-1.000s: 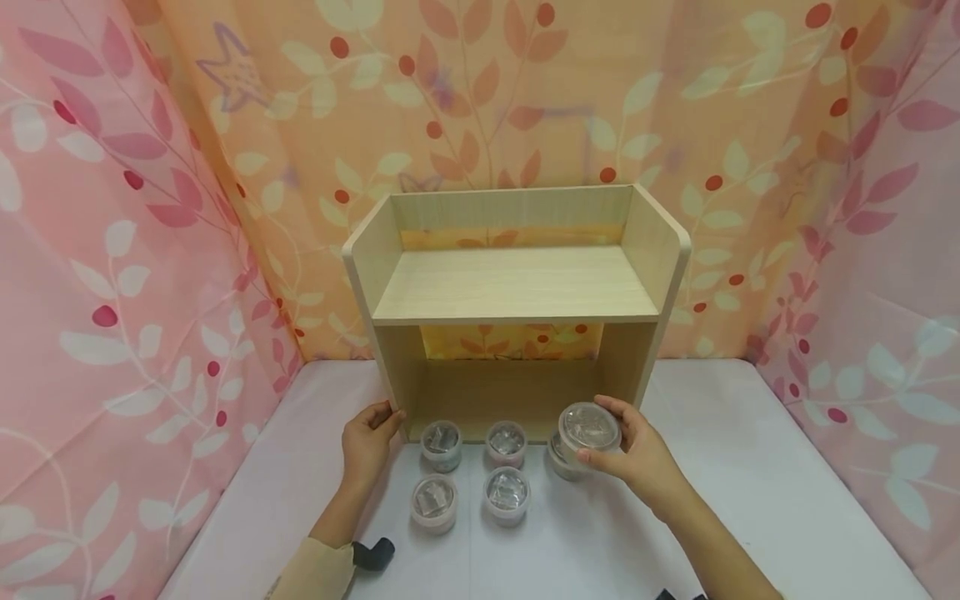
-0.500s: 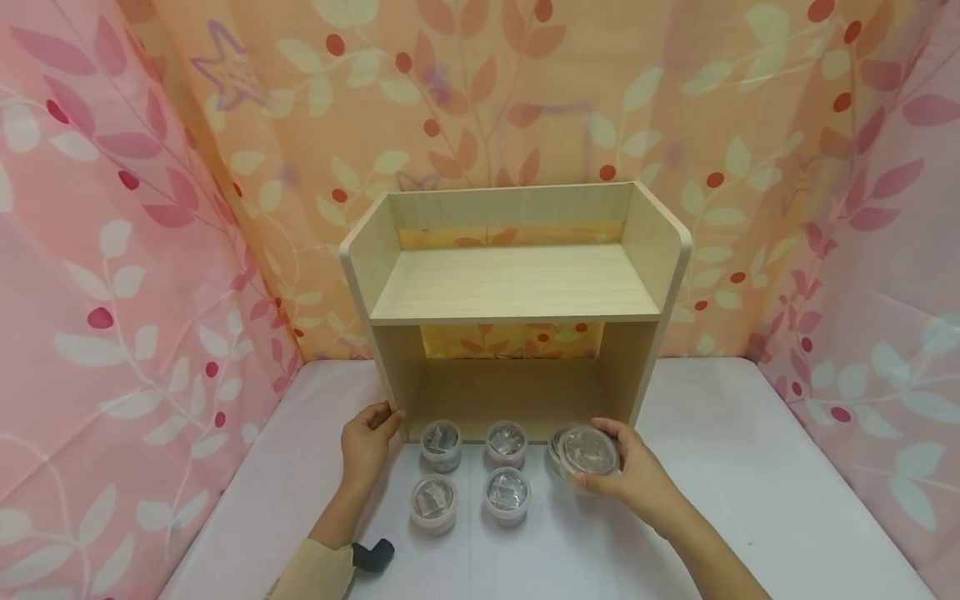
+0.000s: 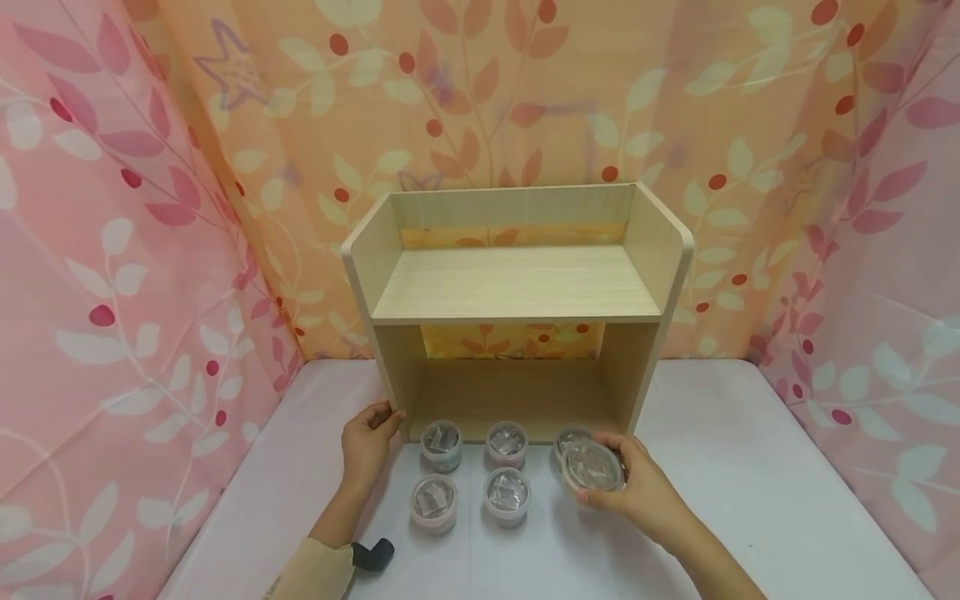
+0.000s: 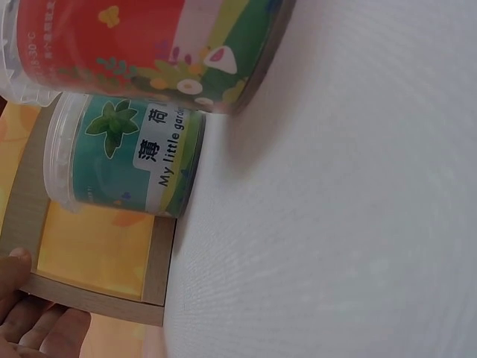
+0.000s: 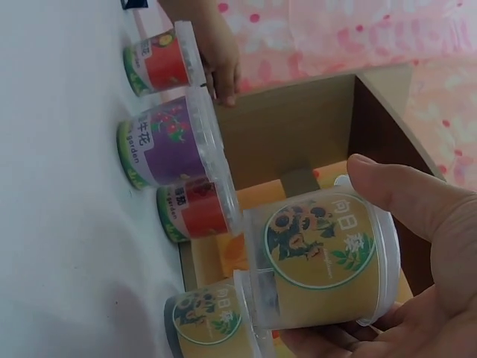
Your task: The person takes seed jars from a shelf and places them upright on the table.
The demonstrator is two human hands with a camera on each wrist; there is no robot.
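Note:
My right hand point(image 3: 651, 493) grips a lidded plastic tub point(image 3: 592, 467) between thumb and fingers. Its yellow label point(image 5: 320, 246) shows sunflowers in the right wrist view. Behind and partly hidden by it stands a second sunflower tub point(image 5: 209, 317), close to the shelf's front. My left hand point(image 3: 367, 446) pinches the front edge of the left side panel of a pale wooden shelf point(image 3: 517, 283); its thumb and curled fingers point(image 4: 56, 335) show at the panel in the left wrist view. Nearest that hand is a teal mint tub point(image 4: 123, 153), with a red-labelled tub point(image 4: 134, 52) before it.
Several lidded tubs stand in two rows on the white table, among them a purple-labelled tub point(image 5: 168, 142) and a red one point(image 5: 197, 209). A black strap-like piece point(image 3: 373, 554) sits by the left sleeve. Flowered curtains point(image 3: 112, 250) hang around the table.
My right hand has lowered the sunflower tub and brought it toward me, in front of the other one. That rear tub sits slightly further right. The left hand stays on the panel.

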